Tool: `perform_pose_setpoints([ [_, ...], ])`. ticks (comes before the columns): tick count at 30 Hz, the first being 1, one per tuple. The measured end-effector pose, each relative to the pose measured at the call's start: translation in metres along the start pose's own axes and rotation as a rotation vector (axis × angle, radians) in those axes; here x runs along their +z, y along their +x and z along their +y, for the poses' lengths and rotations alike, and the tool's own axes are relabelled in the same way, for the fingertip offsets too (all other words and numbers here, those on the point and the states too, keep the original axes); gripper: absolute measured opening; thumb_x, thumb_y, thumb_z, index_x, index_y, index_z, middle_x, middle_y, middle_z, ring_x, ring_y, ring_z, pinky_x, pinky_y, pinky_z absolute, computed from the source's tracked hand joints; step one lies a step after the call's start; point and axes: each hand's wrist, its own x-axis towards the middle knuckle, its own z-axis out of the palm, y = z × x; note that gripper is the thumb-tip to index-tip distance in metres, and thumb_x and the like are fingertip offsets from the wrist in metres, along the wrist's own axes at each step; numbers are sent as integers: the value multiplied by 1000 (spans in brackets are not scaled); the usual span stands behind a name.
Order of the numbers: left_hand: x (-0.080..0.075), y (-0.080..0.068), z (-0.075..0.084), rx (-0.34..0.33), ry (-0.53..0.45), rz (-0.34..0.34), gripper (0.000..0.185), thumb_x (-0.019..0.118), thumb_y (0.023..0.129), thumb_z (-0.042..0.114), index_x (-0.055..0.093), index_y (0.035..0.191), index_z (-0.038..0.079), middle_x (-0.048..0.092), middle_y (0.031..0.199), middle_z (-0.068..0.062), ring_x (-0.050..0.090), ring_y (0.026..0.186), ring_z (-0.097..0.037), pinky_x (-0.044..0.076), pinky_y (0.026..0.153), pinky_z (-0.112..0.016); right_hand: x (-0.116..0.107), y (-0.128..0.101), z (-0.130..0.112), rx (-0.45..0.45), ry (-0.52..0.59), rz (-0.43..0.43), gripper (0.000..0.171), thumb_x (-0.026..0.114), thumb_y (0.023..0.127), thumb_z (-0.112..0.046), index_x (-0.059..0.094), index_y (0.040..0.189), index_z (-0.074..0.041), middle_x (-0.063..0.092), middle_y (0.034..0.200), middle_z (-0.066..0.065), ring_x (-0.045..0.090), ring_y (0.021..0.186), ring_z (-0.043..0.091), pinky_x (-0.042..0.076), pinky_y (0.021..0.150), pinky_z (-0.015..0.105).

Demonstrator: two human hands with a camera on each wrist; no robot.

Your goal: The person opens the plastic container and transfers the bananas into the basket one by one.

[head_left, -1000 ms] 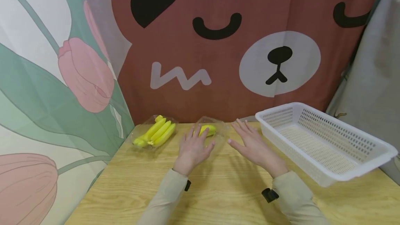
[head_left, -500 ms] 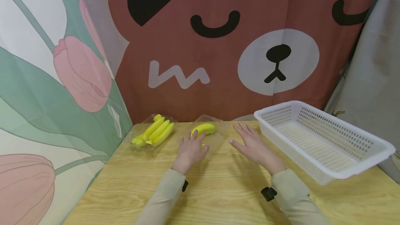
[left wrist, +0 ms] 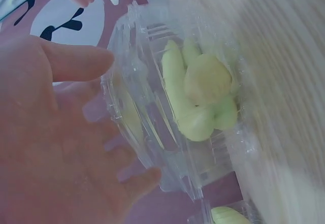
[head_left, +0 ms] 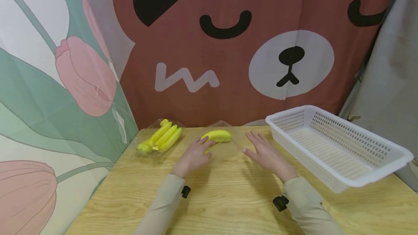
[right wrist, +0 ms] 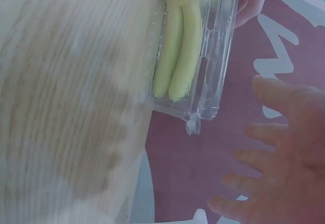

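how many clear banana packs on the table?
2. One clear pack with a bunch of bananas sits at the table's far left edge. The other clear pack lies between the two hands, with the left hand touching it. None visible in the white basket.

A wooden table [head_left: 228, 198] carries three things along its far edge: a clear box of bananas [head_left: 160, 137] at the far left corner, a second clear banana box [head_left: 218, 137] mid-edge, and a white basket [head_left: 336, 148] reaching the right edge.
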Motion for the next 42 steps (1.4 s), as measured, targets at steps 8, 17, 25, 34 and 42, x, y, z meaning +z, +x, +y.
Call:
perform_pose_setpoints([
  [8, -3, 0, -6, 80, -126, -17, 47, 45, 99, 8, 49, 145, 16, 26, 160, -11, 9, 148, -32, 16, 118, -50, 7, 2, 3, 2, 53, -12, 69, 59, 99, -31, 29, 153, 0, 14, 160, 25, 8, 144, 49, 13, 112, 66],
  [17, 1, 4, -8, 194, -174, 93, 48, 40, 93, -12, 59, 133, 5, 39, 152, -19, 21, 145, -37, 21, 117, -48, 13, 4, 6, -32, 72, -7, 66, 60, 99, -27, 33, 151, 2, 14, 158, 29, 16, 139, 55, 17, 110, 67],
  [25, 10, 9, -10, 152, -200, 127, 51, 51, 89, -12, 55, 136, 5, 31, 154, -23, 21, 145, -37, 27, 114, -48, 14, 5, 6, -29, 77, -30, 64, 59, 99, -22, 33, 149, 7, 17, 156, 31, 24, 138, 52, 22, 112, 62],
  [34, 15, 3, -15, -44, -363, 64, 72, 63, 96, 19, 24, 157, 15, -7, 163, -15, 8, 147, -39, 21, 112, -62, 17, 6, 3, 0, 73, -21, 61, 61, 98, -15, 34, 148, 8, 29, 152, 31, 30, 138, 47, 25, 112, 58],
  [42, 16, 7, -19, -25, -375, 52, 60, 61, 96, 15, 33, 149, 13, 14, 157, -24, 31, 138, -41, 36, 105, -59, 21, 8, 1, 37, 56, 59, 58, 64, 96, -15, 40, 145, 5, 42, 143, 30, 41, 130, 45, 35, 106, 58],
])
